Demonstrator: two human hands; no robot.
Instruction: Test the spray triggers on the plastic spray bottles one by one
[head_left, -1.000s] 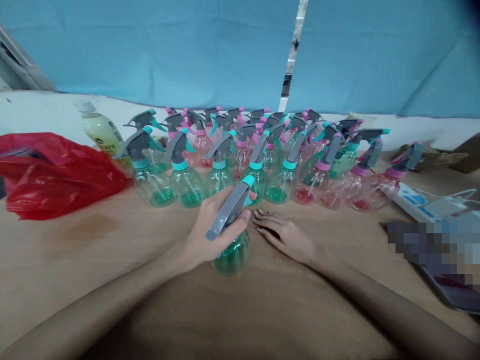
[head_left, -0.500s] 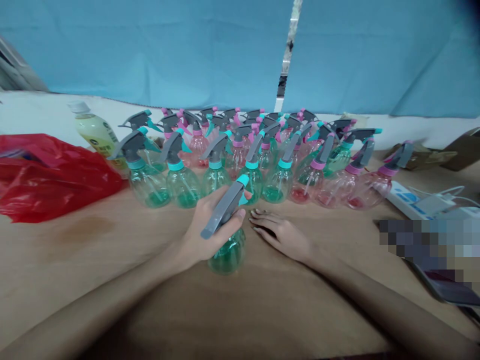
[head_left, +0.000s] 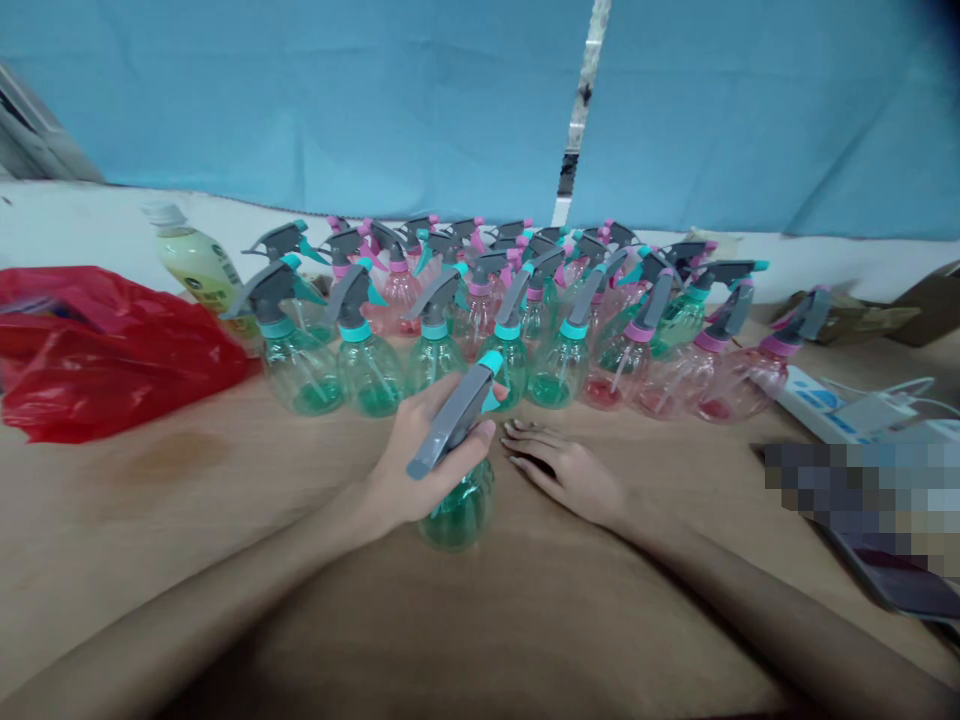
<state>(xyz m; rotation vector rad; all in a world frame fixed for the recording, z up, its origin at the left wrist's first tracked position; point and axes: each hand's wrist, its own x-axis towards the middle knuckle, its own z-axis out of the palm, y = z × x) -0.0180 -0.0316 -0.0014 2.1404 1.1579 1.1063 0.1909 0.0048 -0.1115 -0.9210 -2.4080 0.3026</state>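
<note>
Standing upright on the wooden table [head_left: 225,520], a green spray bottle [head_left: 457,505] is held at its neck by the left hand [head_left: 416,462], which is closed around it below the grey trigger head [head_left: 452,422]. The right hand [head_left: 574,477] is laid flat and spread on the table just beside it, holding nothing. Behind, many green and pink bottles [head_left: 510,315] with heads already fitted are lined up in rows; only this one stands apart.

A red plastic bag [head_left: 112,350] lies left, a pale drink bottle [head_left: 196,268] just behind. A white power strip [head_left: 819,400] sits far right
</note>
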